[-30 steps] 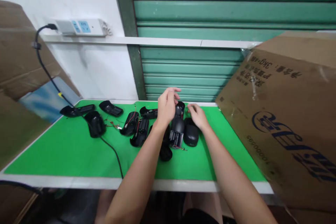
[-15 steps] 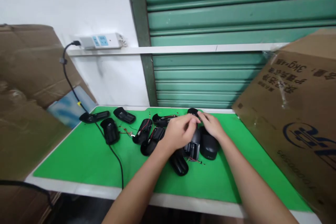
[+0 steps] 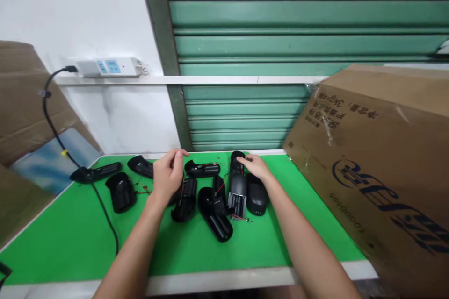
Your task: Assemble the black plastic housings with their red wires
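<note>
On the green table mat lie several black plastic housings, some with battery-like compartments and red wires. My right hand (image 3: 255,166) has its thumb and fingers at the far end of an upright-lying black housing (image 3: 238,182), which has a grey compartment with wires at its near end. Over the left-middle group hovers my left hand (image 3: 169,173), fingers curled in; anything inside them is hidden. Beneath and beside it sits an open housing (image 3: 184,201). A smooth black shell (image 3: 257,196) is right of the right hand's housing, and a curved one (image 3: 215,217) is left of it.
More black shells (image 3: 121,191) lie at the left, where a black cable (image 3: 101,201) crosses the mat. A power strip (image 3: 112,66) is on the wall rail. Cardboard boxes flank both sides, the right one (image 3: 336,149) large. A green shutter (image 3: 231,117) stands behind.
My hands were close together over the housings; now they are apart, the left one further left. The camera view has turned right. More of the housing by my right hand shows.
</note>
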The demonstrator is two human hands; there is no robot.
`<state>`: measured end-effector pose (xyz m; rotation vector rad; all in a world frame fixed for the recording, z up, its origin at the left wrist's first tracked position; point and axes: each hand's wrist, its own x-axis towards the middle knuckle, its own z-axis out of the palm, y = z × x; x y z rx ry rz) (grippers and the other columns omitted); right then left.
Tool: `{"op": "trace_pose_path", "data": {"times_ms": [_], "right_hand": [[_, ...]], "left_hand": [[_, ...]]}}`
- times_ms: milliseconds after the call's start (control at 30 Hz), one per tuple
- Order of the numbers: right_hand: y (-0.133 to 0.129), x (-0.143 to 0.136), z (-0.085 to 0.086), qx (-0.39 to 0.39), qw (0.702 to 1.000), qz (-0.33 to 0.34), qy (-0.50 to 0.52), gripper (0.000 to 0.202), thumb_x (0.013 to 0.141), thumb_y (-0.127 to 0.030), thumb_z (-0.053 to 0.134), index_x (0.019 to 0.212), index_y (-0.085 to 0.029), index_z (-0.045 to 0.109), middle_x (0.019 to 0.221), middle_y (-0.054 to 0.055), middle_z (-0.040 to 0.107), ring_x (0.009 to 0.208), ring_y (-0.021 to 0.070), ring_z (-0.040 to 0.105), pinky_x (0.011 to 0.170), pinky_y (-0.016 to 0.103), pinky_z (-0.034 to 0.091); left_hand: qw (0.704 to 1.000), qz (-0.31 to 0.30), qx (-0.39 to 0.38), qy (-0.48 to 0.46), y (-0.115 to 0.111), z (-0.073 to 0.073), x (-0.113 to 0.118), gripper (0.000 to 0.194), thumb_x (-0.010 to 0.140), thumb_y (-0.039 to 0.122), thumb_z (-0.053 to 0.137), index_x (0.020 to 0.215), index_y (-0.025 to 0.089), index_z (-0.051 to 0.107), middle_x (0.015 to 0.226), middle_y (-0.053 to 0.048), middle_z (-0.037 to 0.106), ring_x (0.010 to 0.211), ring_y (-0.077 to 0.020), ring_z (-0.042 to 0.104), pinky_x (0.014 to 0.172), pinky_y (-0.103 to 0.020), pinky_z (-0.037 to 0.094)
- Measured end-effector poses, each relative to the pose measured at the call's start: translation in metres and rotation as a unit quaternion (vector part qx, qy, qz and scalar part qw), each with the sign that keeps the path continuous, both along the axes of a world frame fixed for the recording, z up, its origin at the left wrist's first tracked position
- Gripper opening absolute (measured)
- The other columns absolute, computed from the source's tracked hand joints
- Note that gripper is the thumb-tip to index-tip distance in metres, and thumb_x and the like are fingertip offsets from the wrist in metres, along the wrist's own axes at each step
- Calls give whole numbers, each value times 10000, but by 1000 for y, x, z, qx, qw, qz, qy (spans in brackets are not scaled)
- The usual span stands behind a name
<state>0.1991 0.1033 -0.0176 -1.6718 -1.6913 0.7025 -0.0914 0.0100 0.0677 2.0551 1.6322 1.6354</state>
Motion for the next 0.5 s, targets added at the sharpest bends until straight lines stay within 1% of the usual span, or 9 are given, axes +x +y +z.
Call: {"op": "trace_pose_path", "data": {"times_ms": [67, 133, 200, 267, 300, 333, 400, 433, 500], "right_hand": [[1, 0, -2, 5, 1000, -11, 5, 460, 789, -635, 614, 608, -212, 632, 602, -7, 620, 625, 183, 575, 586, 270, 376], [0, 2, -2, 9, 1000, -18, 13, 459, 795, -614, 613, 572, -213, 602, 549, -16, 572, 580, 167, 537, 553, 264, 341], [-1, 5, -2, 13, 1000, -15, 23, 460, 803, -595, 612, 552, -209, 588, 518, -17, 552, 548, 155, 518, 539, 261, 331], [-1, 9, 0, 15, 999, -5, 39, 465, 807, -589, 615, 544, -205, 584, 502, -10, 559, 522, 149, 518, 531, 260, 342], [-1, 11, 0, 15, 999, 1, 48, 466, 806, -589, 618, 546, -204, 585, 500, -4, 571, 512, 149, 524, 527, 260, 351], [-1, 13, 1, 16, 998, 5, 57, 462, 805, -589, 620, 553, -203, 585, 504, 3, 585, 504, 151, 533, 522, 261, 362], [0, 15, 2, 18, 997, 6, 75, 446, 805, -589, 617, 581, -206, 578, 515, 12, 606, 492, 158, 553, 517, 263, 383], [0, 15, 2, 20, 996, 6, 84, 435, 807, -590, 612, 604, -208, 575, 525, 14, 615, 493, 161, 567, 520, 264, 396], [-1, 12, 3, 27, 995, 7, 99, 410, 814, -587, 602, 652, -212, 565, 549, 11, 628, 510, 168, 598, 541, 266, 425]], "left_hand": [[997, -34, -66, -24, 9, 2, 18, 326, 974, 364, 473, 871, 196, 733, 512, 53, 423, 495, -129, 396, 515, -254, 301], [988, -91, -121, -34, 17, 3, 41, 311, 956, 381, 492, 903, 193, 734, 556, 43, 483, 518, -135, 422, 518, -253, 305], [979, -127, -156, -40, 19, 1, 64, 297, 947, 378, 493, 921, 189, 721, 599, 33, 539, 527, -137, 453, 522, -255, 319], [972, -150, -183, -12, 14, -3, 83, 297, 954, 371, 474, 923, 190, 708, 591, 31, 532, 535, -148, 482, 532, -262, 338], [967, -165, -191, 25, 10, -5, 90, 293, 960, 364, 470, 923, 195, 706, 599, 25, 536, 560, -158, 508, 553, -269, 361], [962, -178, -191, 74, 5, -8, 95, 284, 963, 355, 472, 935, 199, 707, 637, 10, 562, 616, -174, 547, 598, -282, 399], [951, -190, -175, 168, -6, -13, 101, 264, 963, 349, 493, 1003, 202, 708, 814, -45, 658, 814, -225, 625, 765, -339, 474], [947, -186, -170, 200, -11, -15, 103, 267, 959, 358, 512, 1065, 201, 700, 942, -77, 691, 934, -258, 640, 863, -383, 482], [940, -170, -186, 229, -15, -19, 103, 342, 948, 384, 547, 1212, 193, 652, 1171, -126, 697, 1138, -319, 621, 1017, -472, 442]]}}
